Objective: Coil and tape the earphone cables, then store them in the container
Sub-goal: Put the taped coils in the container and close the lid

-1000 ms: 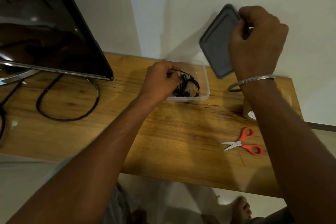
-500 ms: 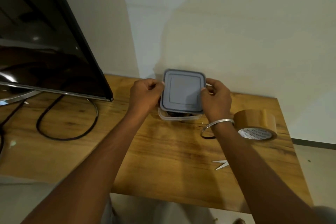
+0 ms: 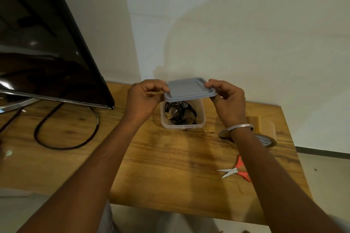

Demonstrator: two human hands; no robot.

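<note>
The storing looks nearly done. Toward the back of the wooden table (image 3: pixel 170 166) stands the clear, square plastic container (image 3: pixel 202 119). The black earphone cables (image 3: pixel 178 113) lie bundled on its floor. Small yellowish flecks among them may be tape, but they are too small to be sure. Just above, the grey-blue square plastic lid (image 3: pixel 189 88) hovers over the container's far half, not seated, so the near half is uncovered. The left hand (image 3: pixel 144 98) has its grip pinched on the lid's left edge. The right hand (image 3: pixel 227 102) pinches the right edge in the same way, thumb and fingertips on the rim. What seems left is to lower the lid squarely and press it shut.

Nearest the person, red-handled scissors (image 3: pixel 236 170) lie by the right forearm. Further back, a roll of brown packing tape (image 3: pixel 265 132) stands behind the right wrist, which wears a silver bangle (image 3: pixel 236 128). To the left, a black cable loop (image 3: pixel 66 145) and a dark flat monitor (image 3: pixel 47 53) are well apart from the container. Nothing appears to block the lid's way down.
</note>
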